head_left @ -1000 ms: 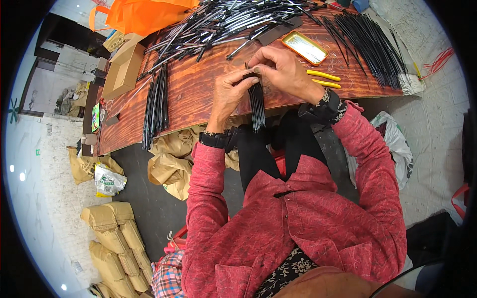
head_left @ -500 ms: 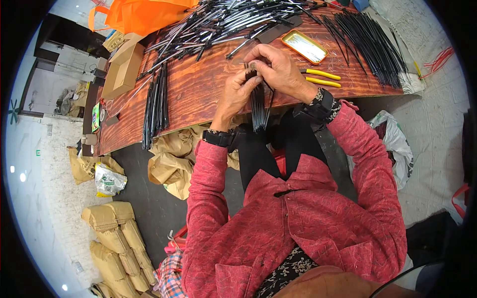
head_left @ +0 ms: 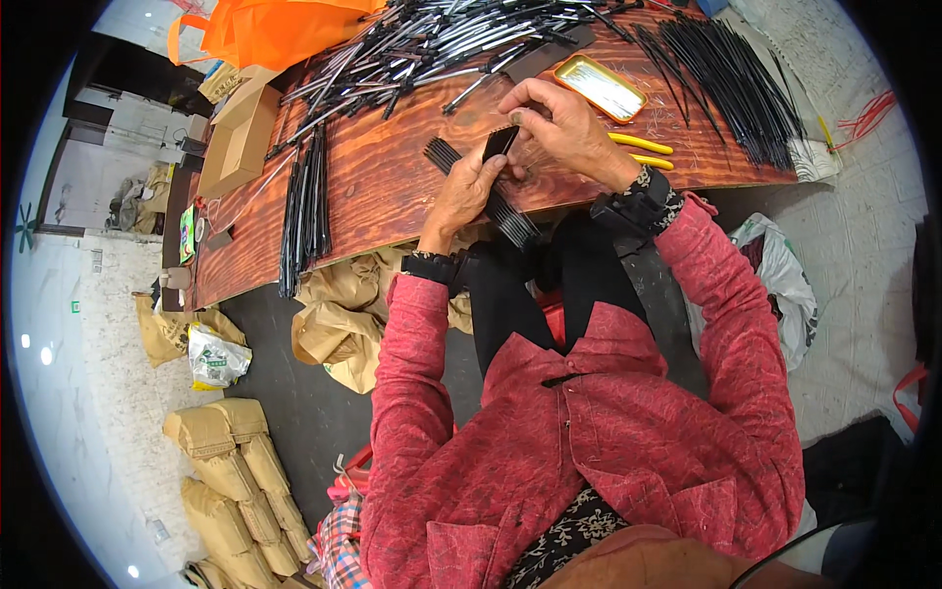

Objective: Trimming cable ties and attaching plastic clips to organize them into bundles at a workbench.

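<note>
My left hand (head_left: 463,194) is closed, its thumb pressing on a flat black piece (head_left: 501,144) that looks like a tight row of thin rods. A bundle of thin black rods (head_left: 513,222) runs slantwise beneath this hand, from the tabletop to past the table's near edge. Just right of the black piece, my right hand (head_left: 569,133) has its index finger and thumb apart, with nothing visible between them. Its lower fingers are curled close to the bundle. Yellow-handled pliers (head_left: 643,150) lie partly hidden behind the right hand.
A heap of black and silver rods (head_left: 432,54) covers the far side of the wooden table (head_left: 383,187). More black rods lie in a left bundle (head_left: 307,216) and a right fan (head_left: 731,88). A shallow yellow-rimmed tin (head_left: 601,88), a cardboard box (head_left: 240,142) and an orange bag (head_left: 270,39) are around.
My right fingers have parted from the pinch beside the left fingertips and shifted slightly right. The black rods, which hung downward, now slant, with their upper ends showing left of my left hand.
</note>
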A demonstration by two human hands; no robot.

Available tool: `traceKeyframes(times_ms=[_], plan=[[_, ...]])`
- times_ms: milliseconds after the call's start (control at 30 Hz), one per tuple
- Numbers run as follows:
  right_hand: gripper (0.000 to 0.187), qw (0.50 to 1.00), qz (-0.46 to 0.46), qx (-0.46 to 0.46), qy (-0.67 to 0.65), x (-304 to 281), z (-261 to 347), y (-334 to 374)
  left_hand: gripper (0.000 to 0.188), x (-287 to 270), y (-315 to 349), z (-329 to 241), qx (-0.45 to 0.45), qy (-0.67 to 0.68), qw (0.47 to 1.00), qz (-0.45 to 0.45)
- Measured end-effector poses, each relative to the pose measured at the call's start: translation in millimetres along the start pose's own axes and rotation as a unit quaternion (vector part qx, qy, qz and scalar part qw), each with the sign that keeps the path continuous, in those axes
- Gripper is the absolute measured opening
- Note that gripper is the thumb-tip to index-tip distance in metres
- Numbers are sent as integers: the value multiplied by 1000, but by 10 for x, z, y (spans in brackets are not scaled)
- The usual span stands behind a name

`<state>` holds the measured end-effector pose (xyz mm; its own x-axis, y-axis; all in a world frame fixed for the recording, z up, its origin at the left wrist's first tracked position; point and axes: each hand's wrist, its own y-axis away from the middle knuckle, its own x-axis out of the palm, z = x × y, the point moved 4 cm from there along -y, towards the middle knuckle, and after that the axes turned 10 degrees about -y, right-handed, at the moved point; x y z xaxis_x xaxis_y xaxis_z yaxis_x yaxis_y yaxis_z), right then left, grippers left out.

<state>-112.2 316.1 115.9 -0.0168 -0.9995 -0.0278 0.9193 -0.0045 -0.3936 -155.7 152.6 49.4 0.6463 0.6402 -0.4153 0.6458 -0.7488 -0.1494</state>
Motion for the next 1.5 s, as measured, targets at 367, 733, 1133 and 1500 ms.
traceKeyframes(times_ms=[367, 733, 1133, 1500], plan=[[16, 992, 9, -63, 104, 226, 236, -113, 24, 20, 10, 6, 3, 71, 997, -23], [24, 997, -14, -16, 71, -228, -112, -94, 21, -21, 94, 187, 6, 134, 990, -30], [35, 1000, 8, 1, 6, -112, -136, -137, 22, 1, 143, 170, 6, 130, 991, -23], [24, 992, 33, 85, 87, 223, 57, -81, 21, -9, 159, 196, 7, 67, 998, -11]])
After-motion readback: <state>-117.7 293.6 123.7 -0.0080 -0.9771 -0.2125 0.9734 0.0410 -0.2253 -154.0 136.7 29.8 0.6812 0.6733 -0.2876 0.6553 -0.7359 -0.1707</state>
